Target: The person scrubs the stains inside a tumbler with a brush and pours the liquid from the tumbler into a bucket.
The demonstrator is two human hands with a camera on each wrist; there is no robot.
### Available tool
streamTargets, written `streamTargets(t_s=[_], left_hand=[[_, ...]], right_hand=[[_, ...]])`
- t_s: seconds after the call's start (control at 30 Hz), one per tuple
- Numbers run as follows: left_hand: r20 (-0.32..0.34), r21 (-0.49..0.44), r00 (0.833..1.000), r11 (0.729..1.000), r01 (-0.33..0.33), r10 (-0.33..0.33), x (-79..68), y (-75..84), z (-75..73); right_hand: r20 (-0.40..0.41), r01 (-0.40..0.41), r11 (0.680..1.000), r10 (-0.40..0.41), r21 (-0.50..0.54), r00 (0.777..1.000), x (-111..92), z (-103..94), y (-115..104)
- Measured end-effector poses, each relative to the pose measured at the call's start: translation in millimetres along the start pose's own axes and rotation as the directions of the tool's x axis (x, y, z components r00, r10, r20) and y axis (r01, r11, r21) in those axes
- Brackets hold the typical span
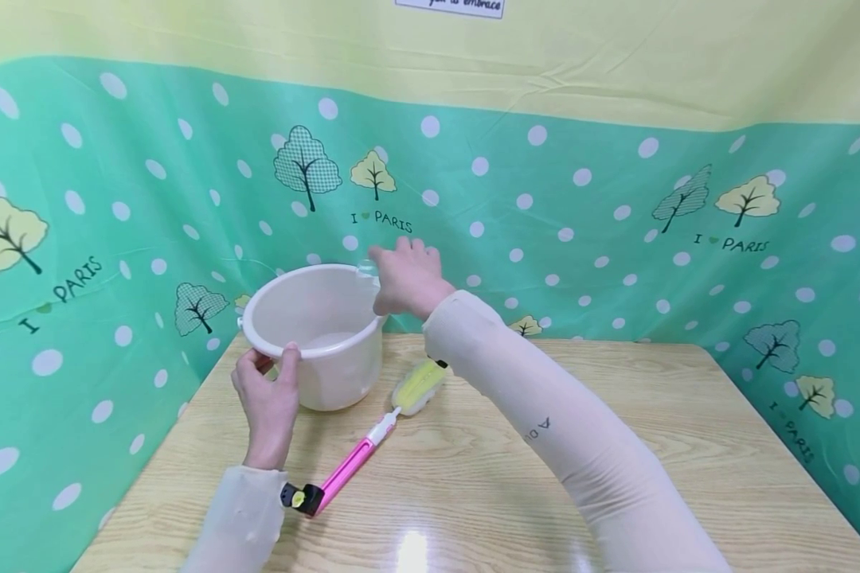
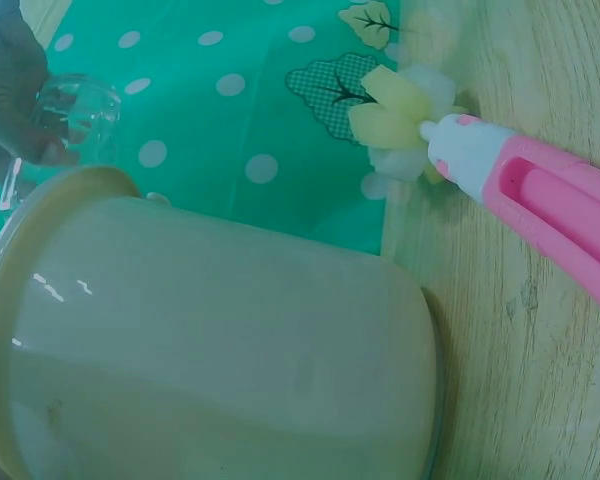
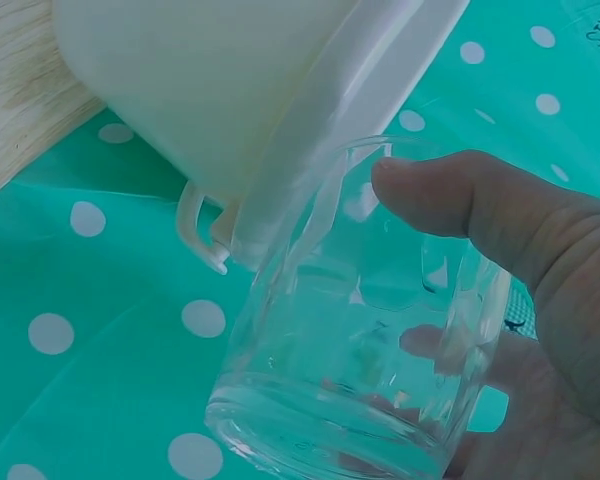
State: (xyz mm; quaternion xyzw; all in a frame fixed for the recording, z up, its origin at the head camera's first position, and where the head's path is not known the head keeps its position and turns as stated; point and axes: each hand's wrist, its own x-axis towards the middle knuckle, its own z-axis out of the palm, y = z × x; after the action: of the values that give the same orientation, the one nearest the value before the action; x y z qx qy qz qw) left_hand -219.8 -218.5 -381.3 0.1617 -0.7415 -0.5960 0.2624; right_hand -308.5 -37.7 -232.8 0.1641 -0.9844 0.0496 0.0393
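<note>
A white plastic bucket [image 1: 340,370] stands upright on the left of the table. My left hand [image 1: 267,398] grips its near-left rim, thumb outside and fingers bent beneath the lip. Over at the far-right rim, my right hand [image 1: 410,278] holds a clear drinking glass [image 3: 350,320] between thumb and fingers. The glass is tilted, its thick base away from the bucket and its mouth close by the rim. A sponge bottle brush [image 1: 358,455], with a pink handle and a yellow and white head [image 2: 405,120], lies beside the bucket; neither hand touches it.
The wooden table [image 1: 545,446] reaches back to a green dotted cloth [image 1: 473,183] that hangs behind and along both sides. A small handle lug [image 3: 202,228] sticks out below the bucket's rim. My left wrist's black camera mount [image 1: 304,499] overlaps the brush handle's end.
</note>
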Motion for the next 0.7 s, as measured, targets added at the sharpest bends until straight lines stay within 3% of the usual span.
streamTargets(t_s=[0.7], left_hand=[[0.005,0.001,1.000,1.000,0.007,-0.008,-1.3,1.5,-0.8]], right_hand=[[-0.019,0.005,0.999,-0.006,-0.045,1.000,-1.3,0.4,-4.7]])
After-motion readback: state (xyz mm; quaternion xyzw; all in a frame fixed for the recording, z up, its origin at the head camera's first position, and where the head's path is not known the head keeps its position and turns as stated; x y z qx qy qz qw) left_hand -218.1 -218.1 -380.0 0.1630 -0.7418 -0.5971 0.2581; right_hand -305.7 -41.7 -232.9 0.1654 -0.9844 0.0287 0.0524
